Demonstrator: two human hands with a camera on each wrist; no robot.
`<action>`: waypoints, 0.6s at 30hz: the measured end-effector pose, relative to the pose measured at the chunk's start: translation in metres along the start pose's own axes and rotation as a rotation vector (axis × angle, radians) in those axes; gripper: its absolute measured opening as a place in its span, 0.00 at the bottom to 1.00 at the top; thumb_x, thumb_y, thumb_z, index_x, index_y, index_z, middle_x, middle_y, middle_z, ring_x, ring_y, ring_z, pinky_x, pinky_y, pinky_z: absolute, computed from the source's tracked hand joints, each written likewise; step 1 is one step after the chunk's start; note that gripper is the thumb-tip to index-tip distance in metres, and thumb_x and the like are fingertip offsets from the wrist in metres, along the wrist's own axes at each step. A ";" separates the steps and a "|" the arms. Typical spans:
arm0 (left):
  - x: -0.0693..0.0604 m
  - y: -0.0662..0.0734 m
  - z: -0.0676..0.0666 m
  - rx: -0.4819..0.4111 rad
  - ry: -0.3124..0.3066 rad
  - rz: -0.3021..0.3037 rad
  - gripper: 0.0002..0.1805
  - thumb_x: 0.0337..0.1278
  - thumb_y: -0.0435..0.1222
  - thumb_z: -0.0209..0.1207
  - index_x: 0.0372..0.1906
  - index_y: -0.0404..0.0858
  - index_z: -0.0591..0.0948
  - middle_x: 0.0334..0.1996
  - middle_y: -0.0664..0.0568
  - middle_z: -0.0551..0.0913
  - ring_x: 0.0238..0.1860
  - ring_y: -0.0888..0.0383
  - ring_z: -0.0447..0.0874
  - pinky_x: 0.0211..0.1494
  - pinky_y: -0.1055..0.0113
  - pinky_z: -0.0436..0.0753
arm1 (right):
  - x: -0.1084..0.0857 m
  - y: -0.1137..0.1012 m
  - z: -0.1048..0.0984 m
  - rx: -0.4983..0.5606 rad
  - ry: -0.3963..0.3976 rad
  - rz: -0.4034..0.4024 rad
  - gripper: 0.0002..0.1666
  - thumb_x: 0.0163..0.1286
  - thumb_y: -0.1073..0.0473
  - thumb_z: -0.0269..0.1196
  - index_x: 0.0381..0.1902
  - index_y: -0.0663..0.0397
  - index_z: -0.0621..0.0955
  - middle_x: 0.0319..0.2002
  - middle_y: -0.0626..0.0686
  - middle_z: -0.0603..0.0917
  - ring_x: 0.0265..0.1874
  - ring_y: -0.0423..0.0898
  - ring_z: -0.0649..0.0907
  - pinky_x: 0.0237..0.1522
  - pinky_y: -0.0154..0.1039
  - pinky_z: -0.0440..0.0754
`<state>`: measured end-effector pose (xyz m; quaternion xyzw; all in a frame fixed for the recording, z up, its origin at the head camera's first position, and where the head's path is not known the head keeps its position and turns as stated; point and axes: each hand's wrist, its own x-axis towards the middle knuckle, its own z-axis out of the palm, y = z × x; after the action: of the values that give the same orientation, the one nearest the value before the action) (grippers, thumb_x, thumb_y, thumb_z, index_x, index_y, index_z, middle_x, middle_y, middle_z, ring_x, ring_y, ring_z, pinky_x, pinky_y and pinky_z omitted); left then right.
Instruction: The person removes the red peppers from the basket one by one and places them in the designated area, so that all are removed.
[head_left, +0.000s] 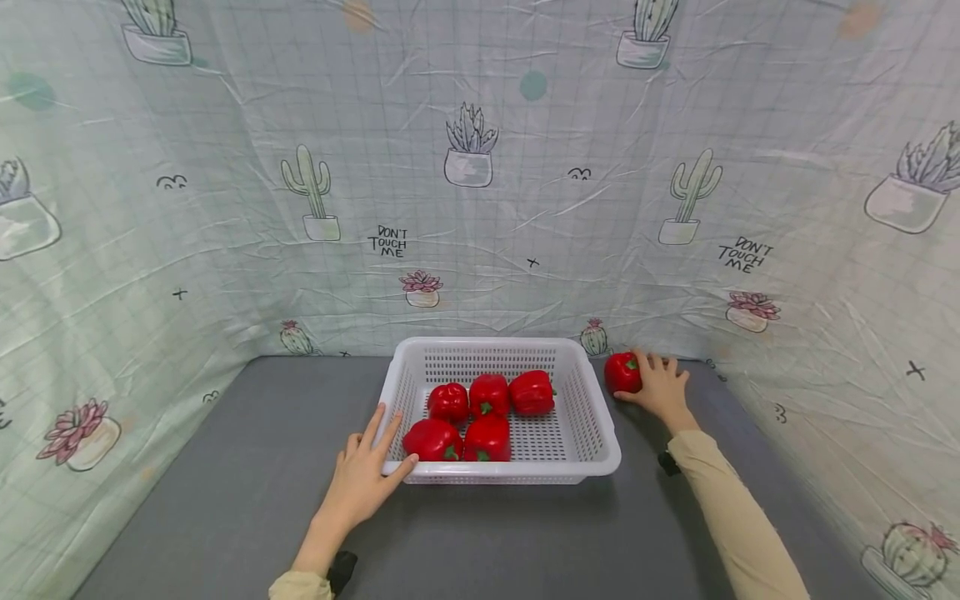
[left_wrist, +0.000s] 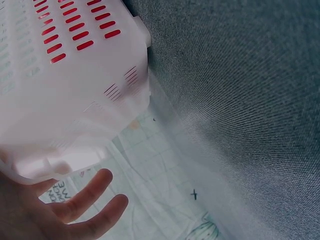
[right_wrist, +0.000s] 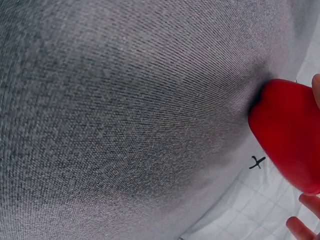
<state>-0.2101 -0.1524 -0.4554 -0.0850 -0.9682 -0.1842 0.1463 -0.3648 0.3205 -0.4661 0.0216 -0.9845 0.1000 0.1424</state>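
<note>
A white plastic basket (head_left: 498,476) stands on the grey tabletop, with several red bell peppers (head_left: 488,437) lying in its left and middle part. My left hand (head_left: 358,483) rests on the basket's near-left corner, fingers spread along the rim. From the left wrist view, two fingers (left_wrist: 92,192) stick out loosely beside the basket wall (left_wrist: 100,65). Right of the basket, my right hand (head_left: 663,392) holds another red bell pepper (head_left: 621,372) between thumb and fingers, low at the table. In the right wrist view that pepper (right_wrist: 290,130) appears at the edge, fingertips beside it.
A light curtain (head_left: 480,275) printed with potted cacti hangs behind the grey table (head_left: 495,542) and along both sides. Inside the basket, its right part shows bare slotted floor (head_left: 542,440). A dark band sits at each wrist.
</note>
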 end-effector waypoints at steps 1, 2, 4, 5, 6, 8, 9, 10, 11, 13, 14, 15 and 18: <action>0.000 0.000 0.000 0.000 0.001 0.002 0.39 0.48 0.58 0.53 0.66 0.47 0.61 0.69 0.45 0.53 0.50 0.44 0.66 0.44 0.46 0.70 | 0.000 0.000 0.000 -0.001 -0.001 -0.001 0.52 0.43 0.42 0.69 0.61 0.55 0.59 0.54 0.71 0.65 0.52 0.70 0.59 0.45 0.71 0.55; 0.000 0.000 0.000 0.001 0.003 0.003 0.39 0.48 0.58 0.53 0.66 0.47 0.61 0.69 0.45 0.54 0.50 0.44 0.66 0.44 0.46 0.70 | 0.000 0.000 0.000 -0.003 -0.002 -0.004 0.51 0.43 0.42 0.68 0.61 0.54 0.59 0.54 0.71 0.66 0.52 0.70 0.59 0.45 0.70 0.55; 0.000 0.001 -0.001 0.002 0.007 0.006 0.39 0.48 0.57 0.54 0.66 0.47 0.61 0.68 0.45 0.54 0.50 0.44 0.66 0.44 0.46 0.70 | -0.001 -0.001 0.000 -0.006 0.000 -0.008 0.51 0.43 0.41 0.68 0.60 0.54 0.60 0.54 0.71 0.66 0.52 0.69 0.60 0.45 0.70 0.55; 0.000 0.001 -0.001 0.003 0.008 0.008 0.39 0.48 0.57 0.54 0.66 0.47 0.61 0.68 0.45 0.54 0.50 0.44 0.66 0.45 0.45 0.70 | -0.001 -0.001 0.001 -0.008 0.002 -0.011 0.51 0.43 0.41 0.68 0.60 0.54 0.60 0.54 0.71 0.66 0.52 0.69 0.60 0.45 0.70 0.56; -0.001 0.001 -0.001 0.003 0.008 0.009 0.39 0.48 0.57 0.54 0.65 0.47 0.61 0.68 0.45 0.54 0.50 0.43 0.66 0.45 0.45 0.70 | -0.001 -0.001 0.001 -0.008 0.005 -0.013 0.51 0.43 0.41 0.68 0.60 0.54 0.60 0.54 0.71 0.66 0.52 0.69 0.60 0.45 0.70 0.56; 0.000 0.001 -0.001 0.001 0.010 0.009 0.39 0.48 0.57 0.54 0.65 0.47 0.61 0.68 0.45 0.54 0.50 0.44 0.66 0.45 0.45 0.70 | -0.002 0.000 0.000 -0.008 0.013 -0.017 0.51 0.43 0.40 0.68 0.60 0.54 0.60 0.54 0.70 0.66 0.52 0.69 0.60 0.44 0.70 0.56; 0.000 0.001 -0.001 -0.002 0.010 0.009 0.39 0.47 0.57 0.54 0.65 0.47 0.62 0.68 0.45 0.54 0.50 0.44 0.66 0.45 0.45 0.70 | -0.002 0.001 0.000 -0.007 0.018 -0.021 0.51 0.43 0.40 0.68 0.60 0.54 0.60 0.54 0.70 0.66 0.52 0.70 0.60 0.44 0.70 0.56; 0.000 0.001 -0.001 -0.003 0.009 0.008 0.39 0.47 0.56 0.54 0.65 0.47 0.61 0.68 0.45 0.54 0.50 0.44 0.66 0.45 0.45 0.70 | -0.003 0.001 0.000 -0.004 0.023 -0.025 0.51 0.43 0.40 0.68 0.60 0.54 0.60 0.54 0.70 0.66 0.52 0.69 0.60 0.44 0.70 0.56; 0.000 0.001 -0.001 -0.005 0.007 0.007 0.39 0.47 0.56 0.54 0.65 0.47 0.61 0.68 0.45 0.54 0.50 0.44 0.66 0.45 0.45 0.70 | -0.003 0.001 -0.001 -0.003 0.027 -0.028 0.51 0.43 0.40 0.68 0.60 0.54 0.60 0.54 0.70 0.66 0.51 0.69 0.60 0.44 0.69 0.56; 0.000 0.000 -0.001 -0.008 0.004 0.005 0.39 0.47 0.56 0.55 0.66 0.47 0.61 0.69 0.46 0.54 0.50 0.44 0.66 0.45 0.45 0.70 | -0.005 0.001 -0.002 0.000 0.039 -0.035 0.50 0.43 0.40 0.68 0.60 0.53 0.60 0.54 0.70 0.66 0.51 0.69 0.60 0.43 0.69 0.56; 0.000 0.000 -0.001 -0.009 0.004 0.005 0.39 0.47 0.56 0.55 0.66 0.47 0.61 0.69 0.46 0.54 0.50 0.44 0.66 0.45 0.45 0.70 | -0.005 0.001 -0.002 0.003 0.047 -0.040 0.50 0.43 0.41 0.68 0.60 0.53 0.61 0.55 0.70 0.66 0.51 0.69 0.60 0.44 0.68 0.56; 0.000 0.000 -0.001 -0.008 0.003 0.004 0.39 0.47 0.57 0.55 0.66 0.47 0.61 0.69 0.46 0.54 0.50 0.44 0.66 0.45 0.45 0.70 | -0.006 0.000 -0.003 0.005 0.059 -0.045 0.50 0.43 0.41 0.68 0.60 0.53 0.61 0.55 0.70 0.65 0.51 0.68 0.60 0.44 0.67 0.57; 0.000 0.000 0.000 -0.006 0.003 0.004 0.39 0.47 0.57 0.55 0.66 0.47 0.61 0.69 0.45 0.54 0.50 0.44 0.66 0.45 0.45 0.70 | -0.007 -0.005 -0.007 0.003 0.105 -0.069 0.48 0.45 0.40 0.67 0.60 0.54 0.62 0.56 0.69 0.65 0.52 0.68 0.61 0.46 0.66 0.57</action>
<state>-0.2101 -0.1522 -0.4548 -0.0870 -0.9673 -0.1868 0.1480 -0.3559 0.3170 -0.4603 0.0503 -0.9742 0.0975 0.1970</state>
